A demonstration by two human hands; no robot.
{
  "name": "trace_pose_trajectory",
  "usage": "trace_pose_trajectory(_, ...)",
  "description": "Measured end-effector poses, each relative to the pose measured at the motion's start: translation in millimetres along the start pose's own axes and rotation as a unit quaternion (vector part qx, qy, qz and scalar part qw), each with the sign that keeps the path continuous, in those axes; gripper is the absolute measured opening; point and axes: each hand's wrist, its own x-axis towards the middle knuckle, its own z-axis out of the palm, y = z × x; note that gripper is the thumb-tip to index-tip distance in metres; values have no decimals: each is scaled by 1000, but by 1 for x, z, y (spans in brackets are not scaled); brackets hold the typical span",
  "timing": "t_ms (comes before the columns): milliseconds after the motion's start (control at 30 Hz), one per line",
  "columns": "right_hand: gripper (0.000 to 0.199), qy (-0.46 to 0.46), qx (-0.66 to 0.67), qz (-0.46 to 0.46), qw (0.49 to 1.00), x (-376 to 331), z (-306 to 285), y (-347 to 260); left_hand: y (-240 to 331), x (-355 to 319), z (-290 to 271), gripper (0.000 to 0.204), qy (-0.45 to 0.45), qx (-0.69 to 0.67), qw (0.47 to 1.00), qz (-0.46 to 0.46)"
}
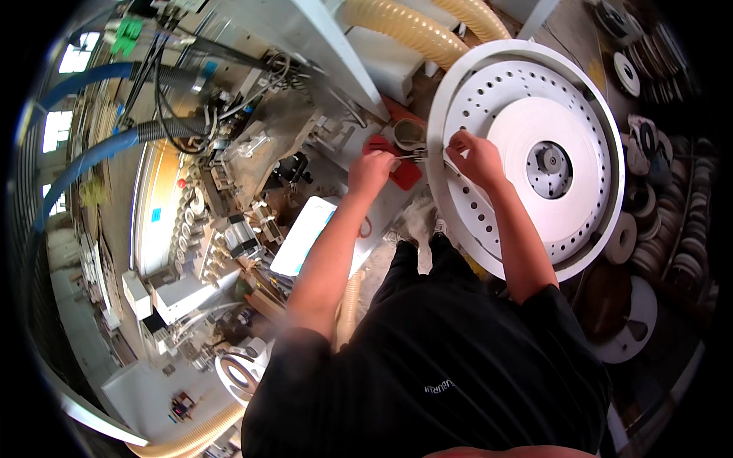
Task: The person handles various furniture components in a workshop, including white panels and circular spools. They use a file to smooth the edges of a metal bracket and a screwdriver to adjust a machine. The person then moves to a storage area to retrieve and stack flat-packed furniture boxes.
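My left hand (372, 174) is closed beside a red part (405, 174) of the machine, its fingertips at a thin pale piece that runs toward the reel; whether they grip it, I cannot make out. Over the near left rim of a large white reel plate (475, 84) with rows of holes, my right hand (477, 160) is bent into a pinch. What lies between its fingers is too small to name. A wide roll of white edge banding (515, 130) lies flat on the plate, around a dark central hub (550, 159). A small round cup-like part (409, 134) sits between the hands, beyond them.
A lit screen panel (304, 237) stands left of my left forearm. Machine heads with cables and blue hoses (95, 80) fill the left side. Ribbed cream ducts (405, 30) cross at the top. Many banding rolls (668, 229) are stacked at right, beside a white disc (630, 320).
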Motion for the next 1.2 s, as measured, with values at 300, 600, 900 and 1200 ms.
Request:
trace_pose_trajectory(300,27,17,-154,-215,964,33,50,-84,-74,-52,-32,13,2,57,998,-39)
trace_pose_trajectory(600,22,-141,-198,-288,927,67,155,-104,-155,-90,-69,13,104,83,984,-116)
trace_pose_trajectory(900,20,-50,-147,-328,932,115,201,-168,-182,-114,-150,47,268,74,940,-195)
trace_pose_trajectory(1200,28,-53,-203,-309,928,179,253,-194,-250,-232,-251,55,229,232,917,-231)
